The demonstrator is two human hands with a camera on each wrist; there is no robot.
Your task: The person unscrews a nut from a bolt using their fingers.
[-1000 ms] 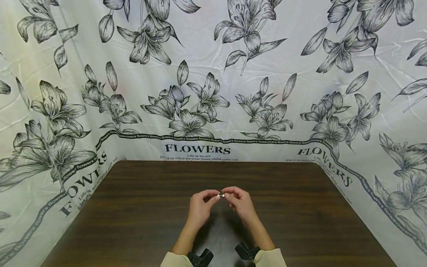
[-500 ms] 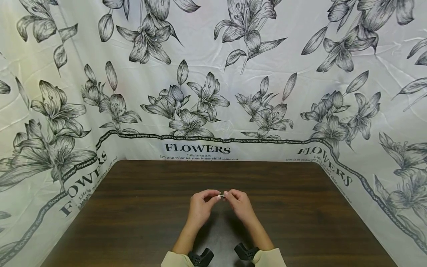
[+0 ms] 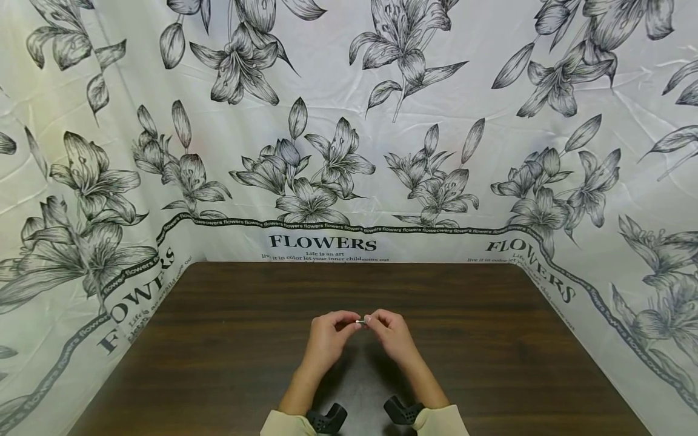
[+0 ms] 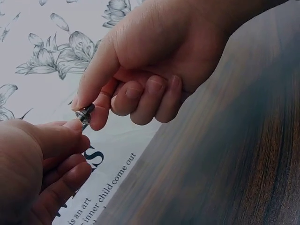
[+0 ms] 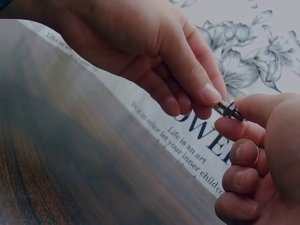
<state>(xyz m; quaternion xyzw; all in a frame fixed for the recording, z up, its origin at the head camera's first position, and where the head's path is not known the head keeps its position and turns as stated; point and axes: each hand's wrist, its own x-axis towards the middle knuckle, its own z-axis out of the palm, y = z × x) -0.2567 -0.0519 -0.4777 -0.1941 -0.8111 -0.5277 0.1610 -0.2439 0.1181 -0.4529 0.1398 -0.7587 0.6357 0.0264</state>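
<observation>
Between the fingertips of both hands is a small metal bolt [image 3: 360, 321], held just above the table. In the right wrist view the bolt [image 5: 229, 110] has a nut-like collar around its middle and a darker narrow end. My left hand [image 3: 326, 339] pinches one end with thumb and index finger. My right hand [image 3: 394, 336] pinches the darker end, its other fingers curled in, as the left wrist view shows around the bolt [image 4: 85, 114]. The fingertips cover both ends, so thread and head cannot be made out.
A dark wooden table [image 3: 229, 339] lies under the hands. White cloth [image 3: 327, 181] printed with black flowers and lettering surrounds its back and sides. Black wrist cameras [image 3: 402, 411] sit at both cuffs.
My right fingertips have shifted slightly left along the bolt, covering more of it, and the index finger bends more. The left hand stays almost in place, still pinching.
</observation>
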